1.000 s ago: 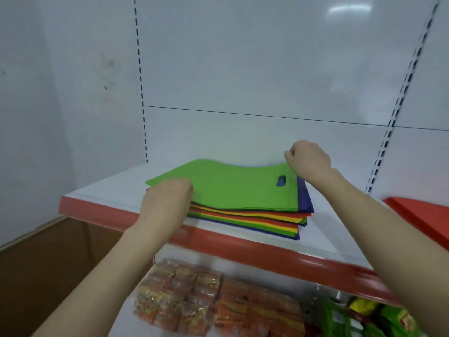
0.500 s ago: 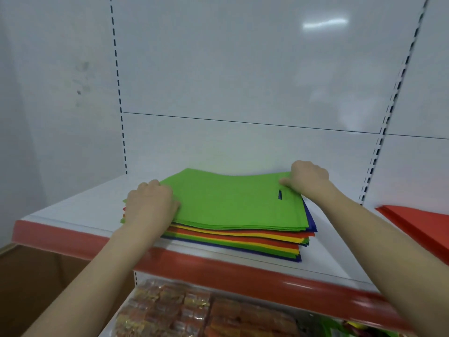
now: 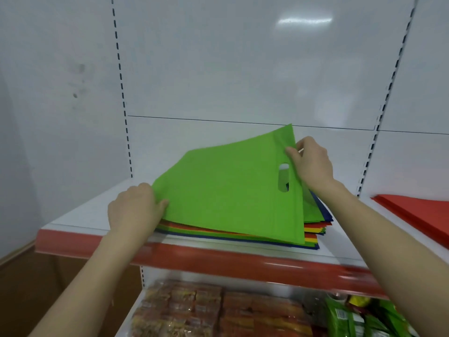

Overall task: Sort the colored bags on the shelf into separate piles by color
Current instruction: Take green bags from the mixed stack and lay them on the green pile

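Note:
A green bag (image 3: 226, 193) with a cut-out handle is tilted up off a stack of colored bags (image 3: 313, 233) lying on the white shelf (image 3: 80, 215). The stack shows red, yellow, green and blue edges. My left hand (image 3: 134, 211) grips the green bag's left edge, thumb on top. My right hand (image 3: 309, 161) pinches its raised far-right edge near the handle hole. A pile of red bags (image 3: 418, 212) lies at the right on the neighbouring shelf section.
The shelf has a red front strip (image 3: 218, 261) and a white slotted back panel (image 3: 243, 69). Below it, packaged snacks (image 3: 194, 312) and green packets (image 3: 352, 317) fill the lower shelf. A white wall stands at the left.
The green top bag, flat on the stack before, is now lifted and tilted with its right end raised. My right hand rose with that edge; my left hand stays at the left edge.

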`<state>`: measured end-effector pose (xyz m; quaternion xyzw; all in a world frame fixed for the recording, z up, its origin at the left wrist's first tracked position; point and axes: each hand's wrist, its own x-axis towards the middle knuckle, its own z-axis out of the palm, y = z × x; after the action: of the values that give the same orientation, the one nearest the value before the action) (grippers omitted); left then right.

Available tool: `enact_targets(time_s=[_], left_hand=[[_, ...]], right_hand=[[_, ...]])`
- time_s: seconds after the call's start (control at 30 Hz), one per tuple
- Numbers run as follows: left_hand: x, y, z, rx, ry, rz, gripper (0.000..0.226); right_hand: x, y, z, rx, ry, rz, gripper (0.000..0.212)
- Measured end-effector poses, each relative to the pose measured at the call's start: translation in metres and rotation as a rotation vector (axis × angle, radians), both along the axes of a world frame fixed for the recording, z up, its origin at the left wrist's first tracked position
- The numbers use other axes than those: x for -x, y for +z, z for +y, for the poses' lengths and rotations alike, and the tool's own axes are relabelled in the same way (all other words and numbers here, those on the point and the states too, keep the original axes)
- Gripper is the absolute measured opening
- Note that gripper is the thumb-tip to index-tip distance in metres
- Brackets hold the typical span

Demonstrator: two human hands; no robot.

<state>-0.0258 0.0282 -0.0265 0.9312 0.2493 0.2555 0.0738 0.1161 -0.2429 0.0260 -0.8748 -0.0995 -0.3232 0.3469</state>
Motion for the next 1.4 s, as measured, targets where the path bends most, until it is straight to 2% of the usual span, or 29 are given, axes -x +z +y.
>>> enact_targets(time_s=[0.1,0.17,0.37,0.67,0.93,1.27,1.4], left_hand=[[0.009,-0.008,0.005,0.113,-0.094,-0.223,0.032],[0.015,-0.013,0.007,0.134,-0.131,-0.302,0.03],[0.026,-0.021,-0.003,0.127,-0.297,-0.429,0.024],[0.022,-0.027,-0.083,0.051,-0.574,-0.496,0.014],[0.012,-0.027,-0.218,0.063,-0.802,-0.509,0.013],[0.02,-0.034,-0.445,0.231,-1.043,-0.466,0.016],[0.026,-0.04,-0.523,0.286,-1.165,-0.474,0.025]], right_hand=[[0.017,0.001,0.003,-0.156,0.042,-0.036,0.028],[0.029,0.002,0.003,-0.204,0.044,-0.056,0.027],[0.065,-0.004,-0.021,-0.237,-0.057,-0.084,0.02],[0.115,-0.01,-0.125,-0.197,-0.326,-0.093,0.033],[0.164,-0.018,-0.268,-0.124,-0.57,-0.081,0.033],[0.25,-0.028,-0.483,-0.042,-0.877,0.018,0.034],[0.277,-0.04,-0.548,-0.047,-0.992,0.069,0.031]])
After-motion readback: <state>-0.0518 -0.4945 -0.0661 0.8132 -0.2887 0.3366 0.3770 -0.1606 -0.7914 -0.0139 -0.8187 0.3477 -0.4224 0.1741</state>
